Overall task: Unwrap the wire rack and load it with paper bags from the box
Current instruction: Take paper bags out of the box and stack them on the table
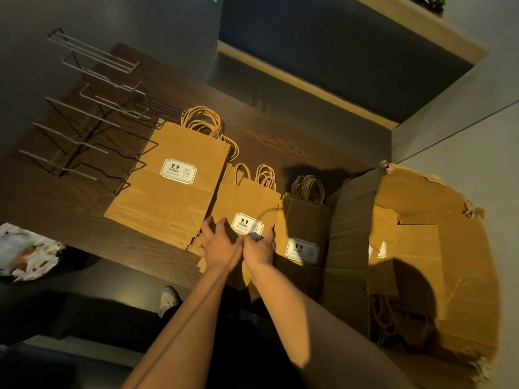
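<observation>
Seen from above, a person's left hand [217,242] and right hand [259,247] are meeting side by side on a medium stack of paper bags [247,209] lying on a dark wooden table [70,209], the left with fingers spread on the paper and the right curling round the stack's near edge. A bigger stack [168,186] is lying to the left, touching the bare wire rack [92,108], which is standing at the table's far left. A smaller stack [306,220] is sitting in shadow to the right, beside the torn open box [421,248].
</observation>
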`<state>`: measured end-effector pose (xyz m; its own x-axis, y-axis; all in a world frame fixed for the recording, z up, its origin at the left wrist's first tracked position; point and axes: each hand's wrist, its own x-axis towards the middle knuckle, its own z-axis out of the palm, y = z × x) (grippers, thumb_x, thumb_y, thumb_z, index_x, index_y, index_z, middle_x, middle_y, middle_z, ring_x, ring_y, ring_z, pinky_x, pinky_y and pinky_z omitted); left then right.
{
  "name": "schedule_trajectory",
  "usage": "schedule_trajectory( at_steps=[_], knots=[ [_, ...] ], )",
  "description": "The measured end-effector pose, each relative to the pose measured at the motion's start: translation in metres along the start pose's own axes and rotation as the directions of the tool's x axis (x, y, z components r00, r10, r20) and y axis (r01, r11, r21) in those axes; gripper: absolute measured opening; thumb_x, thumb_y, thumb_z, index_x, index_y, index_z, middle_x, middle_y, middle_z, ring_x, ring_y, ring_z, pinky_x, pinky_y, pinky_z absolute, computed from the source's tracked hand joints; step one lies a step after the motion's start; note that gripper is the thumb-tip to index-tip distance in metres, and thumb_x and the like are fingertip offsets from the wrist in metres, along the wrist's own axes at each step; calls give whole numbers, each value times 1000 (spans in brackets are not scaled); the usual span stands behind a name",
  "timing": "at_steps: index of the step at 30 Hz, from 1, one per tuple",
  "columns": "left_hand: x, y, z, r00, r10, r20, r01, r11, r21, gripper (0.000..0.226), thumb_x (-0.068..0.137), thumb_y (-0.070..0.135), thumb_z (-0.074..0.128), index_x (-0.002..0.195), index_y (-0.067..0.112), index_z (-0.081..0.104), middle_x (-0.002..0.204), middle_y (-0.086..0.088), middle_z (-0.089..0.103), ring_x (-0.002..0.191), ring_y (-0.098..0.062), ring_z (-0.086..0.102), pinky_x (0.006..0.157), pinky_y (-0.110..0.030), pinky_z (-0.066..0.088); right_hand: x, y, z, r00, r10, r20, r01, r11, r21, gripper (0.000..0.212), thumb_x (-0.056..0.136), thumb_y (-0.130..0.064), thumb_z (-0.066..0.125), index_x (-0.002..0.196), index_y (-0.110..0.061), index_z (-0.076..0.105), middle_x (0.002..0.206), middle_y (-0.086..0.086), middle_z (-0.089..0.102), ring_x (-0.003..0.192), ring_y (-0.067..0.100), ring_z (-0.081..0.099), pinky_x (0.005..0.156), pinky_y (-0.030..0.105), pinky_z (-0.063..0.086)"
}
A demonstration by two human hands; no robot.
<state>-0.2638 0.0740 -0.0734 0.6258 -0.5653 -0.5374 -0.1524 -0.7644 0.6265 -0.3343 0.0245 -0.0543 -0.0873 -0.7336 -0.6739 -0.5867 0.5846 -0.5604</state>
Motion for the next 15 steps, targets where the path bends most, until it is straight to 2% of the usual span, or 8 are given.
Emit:
schedule_trajectory(
  at_steps=[3,6,8,10,13,15],
  knots=[
    [4,6,1,1000,11,3,-11,999,-34,74,82,38,72,149,25,43,160,-6,28,145,-30,25,112,-50,25,-7,6,-2,1000,-6,15,4,996,90,80,98,-36,59,161,-33,10,166,4,24,149,30,31,120,46,31],
    [7,9,-1,1000,8,1,-8,993,-120,67,80,37,68,143,25,49,153,-1,41,139,-27,30,105,-45,27,-10,7,-5,999,16,40,-21,994,108,77,99,-42,57,161,-35,11,165,6,27,147,33,33,118,48,33],
    [11,8,-3,998,59,38,-52,986,-161,62,80,38,63,140,26,52,149,3,48,134,-25,32,97,-38,26,-11,6,-7,998,14,55,-21,990,139,75,101,-40,57,161,-37,12,164,5,28,147,33,34,118,48,33],
    [15,5,-7,988,124,93,-108,980,-168,65,75,44,57,138,30,55,148,7,51,130,-23,33,96,-36,27,-12,3,-5,998,6,66,-16,988,157,74,100,-39,58,159,-42,14,164,3,29,146,32,36,118,48,34],
    [22,4,-15,962,158,222,-137,985,-104,73,69,50,52,142,44,51,163,9,35,141,-27,25,108,-47,23,-3,5,0,997,-21,74,19,999,32,79,90,-50,56,154,-54,9,166,-2,26,148,30,33,120,52,32],
    [24,5,-18,943,173,284,-153,984,-92,73,73,45,54,146,46,47,169,7,23,148,-29,18,113,-52,17,-2,0,0,997,-21,69,26,997,-79,77,95,-47,53,157,-49,7,168,-3,18,150,32,28,121,51,29]
  ],
)
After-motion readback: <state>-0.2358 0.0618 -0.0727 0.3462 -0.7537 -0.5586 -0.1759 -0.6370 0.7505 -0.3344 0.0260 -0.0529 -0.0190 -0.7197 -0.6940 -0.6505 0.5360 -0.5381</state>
